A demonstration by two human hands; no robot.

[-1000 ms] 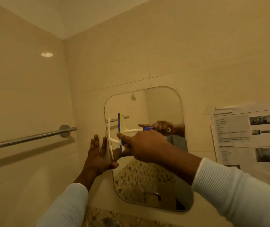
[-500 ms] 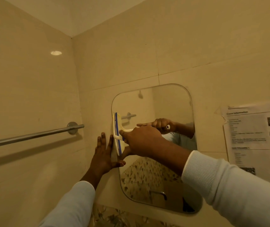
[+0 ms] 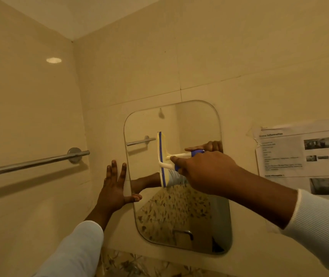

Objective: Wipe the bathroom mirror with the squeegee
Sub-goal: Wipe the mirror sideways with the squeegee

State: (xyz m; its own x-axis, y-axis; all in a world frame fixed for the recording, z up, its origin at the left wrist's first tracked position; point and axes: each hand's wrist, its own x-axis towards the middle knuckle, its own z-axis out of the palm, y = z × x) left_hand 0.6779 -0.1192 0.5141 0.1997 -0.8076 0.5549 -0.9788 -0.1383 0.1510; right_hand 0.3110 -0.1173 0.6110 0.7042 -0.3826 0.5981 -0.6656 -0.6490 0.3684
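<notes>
A rounded rectangular mirror (image 3: 197, 124) hangs on the tiled wall ahead. My right hand (image 3: 203, 172) grips the handle of a white squeegee with a blue blade (image 3: 162, 158). The blade stands upright against the glass, about a third of the way in from the mirror's left edge. My left hand (image 3: 115, 186) lies flat on the wall beside the mirror's left edge, fingers spread, thumb touching the glass. The mirror reflects both hands and the squeegee handle.
A chrome towel bar (image 3: 30, 163) runs along the left wall at hand height. A printed paper notice (image 3: 303, 152) is taped to the wall right of the mirror. Patterned tile (image 3: 131, 262) shows below the mirror.
The squeegee blade has moved right from the mirror's left edge toward the middle. My right hand went with it. My left hand stays flat on the wall.
</notes>
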